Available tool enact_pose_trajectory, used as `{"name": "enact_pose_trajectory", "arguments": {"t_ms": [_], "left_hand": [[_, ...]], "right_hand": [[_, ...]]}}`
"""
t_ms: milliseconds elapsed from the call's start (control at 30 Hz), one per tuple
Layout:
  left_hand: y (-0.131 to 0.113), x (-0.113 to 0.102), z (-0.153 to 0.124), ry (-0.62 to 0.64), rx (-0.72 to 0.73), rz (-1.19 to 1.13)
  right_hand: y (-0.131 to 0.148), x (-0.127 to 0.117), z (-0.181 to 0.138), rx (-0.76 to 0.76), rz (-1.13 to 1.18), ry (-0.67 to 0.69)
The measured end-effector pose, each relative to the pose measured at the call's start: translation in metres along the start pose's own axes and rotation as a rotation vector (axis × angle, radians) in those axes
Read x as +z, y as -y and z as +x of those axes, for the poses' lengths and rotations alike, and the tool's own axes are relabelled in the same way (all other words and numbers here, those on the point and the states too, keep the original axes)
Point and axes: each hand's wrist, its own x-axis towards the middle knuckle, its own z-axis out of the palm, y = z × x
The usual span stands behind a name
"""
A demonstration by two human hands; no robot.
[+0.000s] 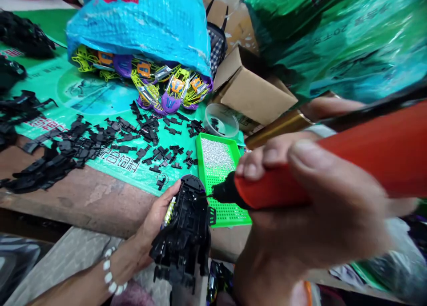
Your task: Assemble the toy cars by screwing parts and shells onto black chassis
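My left hand (151, 228) grips a black plastic toy chassis (187, 226) from the left side, underside up, near the table's front edge. My right hand (320, 208) is wrapped round a red powered screwdriver (333, 172). Its black nose and bit point left and touch the top of the chassis. Just behind the chassis lies a green perforated tray (230, 210) with a heap of small silver screws (216, 155) at its far end.
Several small black plastic parts (100, 141) lie scattered on a green printed sheet (86, 97). A blue sack (143, 26) spills colourful toy shells (167, 90). A clear round tub (220, 119), a cardboard box (250, 92) and a green sack (340, 34) stand at the right.
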Motion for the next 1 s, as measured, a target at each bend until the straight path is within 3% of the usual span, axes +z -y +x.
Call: {"name": "enact_pose_trajectory", "arguments": {"t_ms": [100, 300, 567, 800, 1000], "left_hand": [[-0.001, 0.000, -0.001, 0.028, -0.059, -0.007], [0.000, 0.001, -0.002, 0.028, -0.096, -0.016], [0.002, 0.000, 0.002, 0.038, -0.088, -0.006], [0.005, -0.001, 0.007, 0.181, -0.227, 0.025], [0.004, 0.006, 0.003, 0.251, -0.236, 0.003]], "right_hand": [[-0.015, 0.001, -0.003, 0.122, 0.149, -0.038], [-0.028, -0.005, -0.010, 0.162, 0.163, -0.035], [-0.030, -0.007, -0.012, 0.073, 0.087, -0.008], [-0.030, -0.011, -0.017, 0.055, 0.073, 0.048], [-0.035, -0.012, -0.018, 0.104, 0.107, 0.130]]}}
